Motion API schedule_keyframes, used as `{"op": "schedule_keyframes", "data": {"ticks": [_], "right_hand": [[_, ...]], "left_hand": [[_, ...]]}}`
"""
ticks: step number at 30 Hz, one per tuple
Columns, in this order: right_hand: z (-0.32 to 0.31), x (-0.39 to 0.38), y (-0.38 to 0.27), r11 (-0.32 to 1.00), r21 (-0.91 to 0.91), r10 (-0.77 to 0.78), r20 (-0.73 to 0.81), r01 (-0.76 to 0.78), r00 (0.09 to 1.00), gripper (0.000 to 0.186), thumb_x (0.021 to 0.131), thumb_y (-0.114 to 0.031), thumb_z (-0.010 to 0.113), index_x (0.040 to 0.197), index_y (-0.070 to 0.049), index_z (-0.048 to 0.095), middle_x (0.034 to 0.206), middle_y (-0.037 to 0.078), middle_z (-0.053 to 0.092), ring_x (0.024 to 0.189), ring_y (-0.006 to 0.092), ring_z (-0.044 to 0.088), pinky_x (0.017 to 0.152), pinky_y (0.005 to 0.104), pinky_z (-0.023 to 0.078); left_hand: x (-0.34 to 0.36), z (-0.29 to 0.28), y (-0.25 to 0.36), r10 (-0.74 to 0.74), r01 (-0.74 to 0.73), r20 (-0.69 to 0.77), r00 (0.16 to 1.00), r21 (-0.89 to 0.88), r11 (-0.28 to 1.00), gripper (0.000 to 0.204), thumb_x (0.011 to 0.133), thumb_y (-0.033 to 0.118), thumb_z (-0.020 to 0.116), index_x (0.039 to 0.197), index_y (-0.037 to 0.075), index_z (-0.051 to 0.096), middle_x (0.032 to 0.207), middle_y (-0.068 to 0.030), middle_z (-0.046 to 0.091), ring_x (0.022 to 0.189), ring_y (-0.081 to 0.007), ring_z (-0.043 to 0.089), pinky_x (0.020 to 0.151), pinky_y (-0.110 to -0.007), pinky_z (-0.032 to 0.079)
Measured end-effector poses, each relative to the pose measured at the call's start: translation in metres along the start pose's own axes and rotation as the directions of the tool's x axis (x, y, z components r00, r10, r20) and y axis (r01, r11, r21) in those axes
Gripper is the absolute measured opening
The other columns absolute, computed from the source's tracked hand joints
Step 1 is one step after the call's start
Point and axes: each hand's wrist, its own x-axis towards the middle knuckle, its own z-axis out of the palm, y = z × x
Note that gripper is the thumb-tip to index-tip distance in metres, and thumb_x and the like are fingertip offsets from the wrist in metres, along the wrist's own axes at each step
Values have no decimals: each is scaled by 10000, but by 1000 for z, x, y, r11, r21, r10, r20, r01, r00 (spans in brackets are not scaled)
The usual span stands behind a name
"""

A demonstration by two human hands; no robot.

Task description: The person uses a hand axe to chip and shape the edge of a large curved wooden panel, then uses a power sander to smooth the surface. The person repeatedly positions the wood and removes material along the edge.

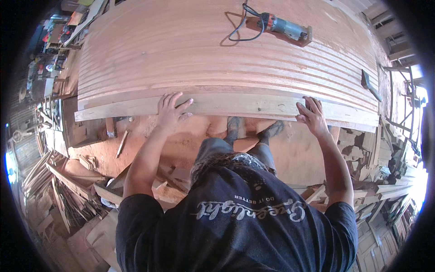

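A long pale wooden strip (240, 104) lies along the near edge of a wide wooden surface (145, 59) with parallel grooves. My left hand (171, 111) rests on the strip left of the middle, fingers spread apart, holding nothing visible. Farther right, my right hand (312, 114) touches the same strip; its fingers are slightly bent and apart, with a dark shadow between them. Beyond the strip, toward the far right, a blue-grey corded power tool (287, 29) lies on its side, its dark cable looped beside it.
A dark, flat-bladed object (370, 85) lies near the surface's right end. Timber offcuts (68, 186) are heaped on the floor at left, with more wood pieces (389, 190) stacked at right. Cluttered shelving (50, 63) stands at far left. My feet (270, 130) are below the strip.
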Motion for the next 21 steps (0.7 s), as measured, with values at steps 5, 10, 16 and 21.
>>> {"op": "schedule_keyframes", "data": {"ticks": [5,10,16,21], "right_hand": [[-14,-6,-3,997,-78,-14,27,16,1000,611,827,-272,860,1408,-167,704,1537,216,535,1425,432,504,1213,604,370],[-1,6,10,996,-93,-14,-1,14,1000,684,846,-264,845,1475,-114,623,1529,218,539,1425,443,503,1230,622,343],[-14,58,14,998,10,62,-10,-62,998,785,862,-179,834,1561,-29,510,1494,212,575,1377,450,515,1182,536,421],[-19,71,18,984,10,173,153,-176,973,828,806,-184,885,1557,-92,548,1431,185,594,1336,424,541,1136,510,474]], "left_hand": [[-3,0,5,82,-82,-48,995,-14,997,563,874,579,745,1401,388,695,1463,-77,559,1359,-333,497,1174,-583,358],[11,-16,-17,119,-119,-11,993,-1,993,540,927,609,707,1415,381,691,1459,-63,572,1327,-313,517,1127,-568,395],[63,-27,-60,55,-57,69,996,26,998,762,954,692,641,1548,219,589,1507,-89,564,1338,-318,531,1144,-526,421],[73,-22,-55,-61,49,224,973,58,997,837,939,725,637,1574,185,559,1468,-79,589,1334,-305,538,1154,-519,422]]}}
